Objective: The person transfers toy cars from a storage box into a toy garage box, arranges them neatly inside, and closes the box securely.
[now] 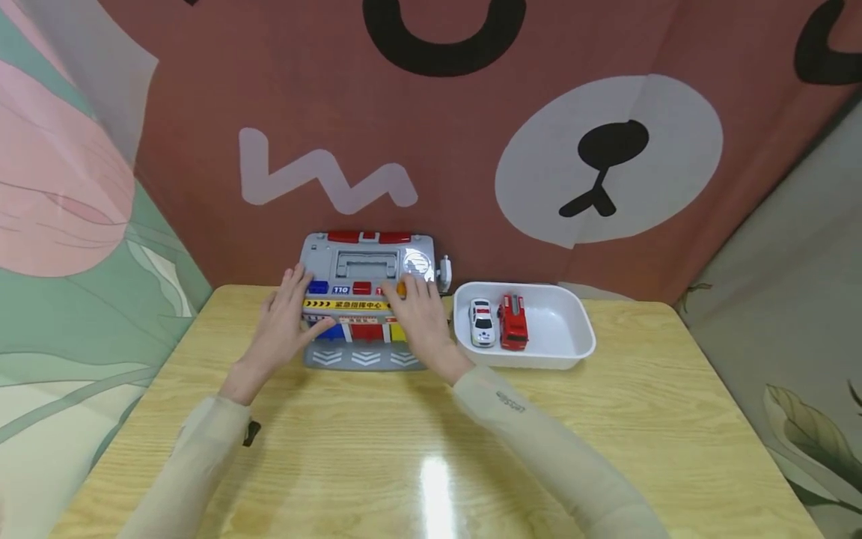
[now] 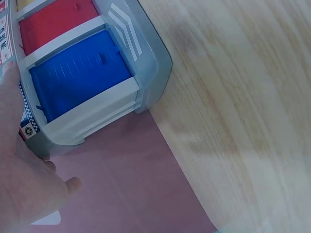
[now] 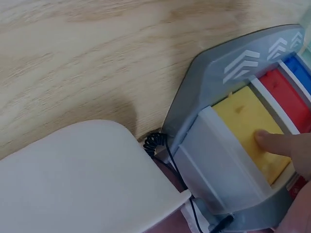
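Left hand (image 1: 277, 328): fingers extended, thumb apart, laid along the left end of the toy station (image 1: 364, 305).
Station: on the table (image 1: 350, 449), between the hands; even, light pressure should steady it best.
Right hand (image 1: 424, 322): fingers extended over the top right, clamped on nothing.
Coiled cord (image 3: 155, 141): beside the station; best left unsnagged.
White tray (image 1: 525, 361): rightmost, holding two toy vehicles (image 1: 514, 326).

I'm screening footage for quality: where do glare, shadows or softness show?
Head view: a glare streak on the wooden table, shadows beside both sleeves; left wrist view: the table's grain looks soft; right wrist view: a shadow beside the white tub.
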